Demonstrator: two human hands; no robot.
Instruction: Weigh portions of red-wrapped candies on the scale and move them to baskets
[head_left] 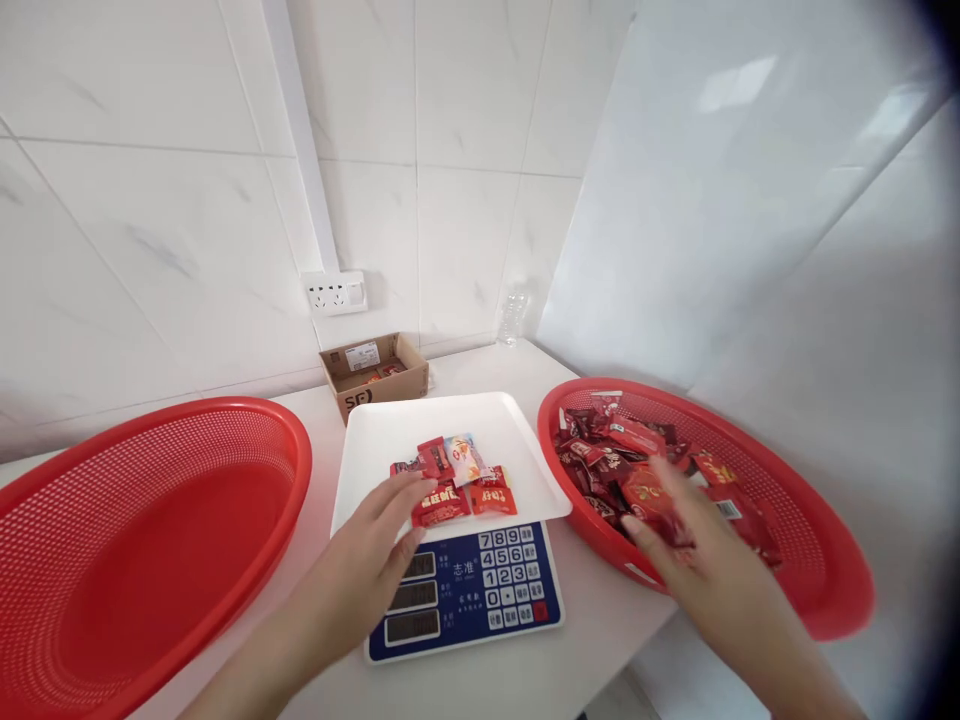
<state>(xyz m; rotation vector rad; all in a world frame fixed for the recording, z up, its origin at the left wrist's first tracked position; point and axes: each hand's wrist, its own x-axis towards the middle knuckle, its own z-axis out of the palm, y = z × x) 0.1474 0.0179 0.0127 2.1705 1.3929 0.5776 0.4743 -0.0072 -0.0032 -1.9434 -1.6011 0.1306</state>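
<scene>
My left hand (373, 545) hovers at the front left edge of the white weighing pan (379, 440), thumb and fingers apart and nothing visible in it. Close to its fingertips, several small snack packets (442, 505) lie in a loose pile on the pan, mostly red, one pale blue and white (463, 457). Below the pan shows the scale's blue keypad panel (465, 595). Over the near rim of the right red basket (814, 590) is my right hand (697, 555), slightly blurred, thumb and fingers spread above many red wrapped packets (600, 465).
At the left stands another red mesh basket (172, 560). A cardboard box (386, 385) with a few packets inside sits behind the pan. A clear plastic container (513, 318) stands in the corner by the tiled wall. A wall socket (335, 293) is above the box.
</scene>
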